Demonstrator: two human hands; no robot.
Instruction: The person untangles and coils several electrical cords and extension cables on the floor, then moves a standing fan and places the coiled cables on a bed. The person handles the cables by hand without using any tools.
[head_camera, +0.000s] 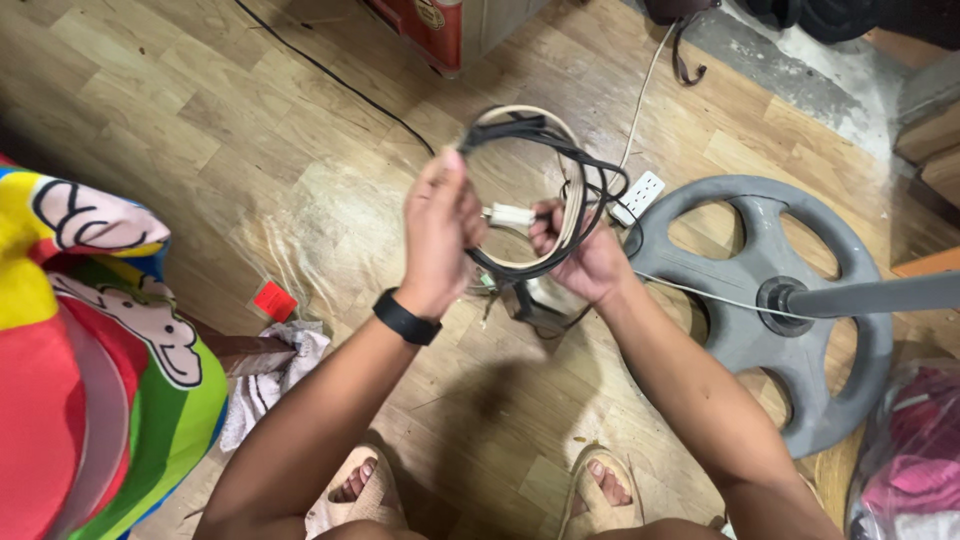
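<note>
A coil of black and cream cables (545, 135) hangs in the air between my hands above the wooden floor (180, 130). My left hand (440, 225), with a black band on its wrist, grips the coil's left side. My right hand (580, 255) grips the right side of the loop and pinches a small white connector (510, 215) that sticks out toward the left hand. My sandalled feet show at the bottom edge.
A grey round fan base (770, 300) with its pole lies to the right. A white power strip (640, 197) and white cord sit behind the coil. A bright patterned cushion (90, 370), a cloth (275, 375) and a small red piece (274, 300) lie left.
</note>
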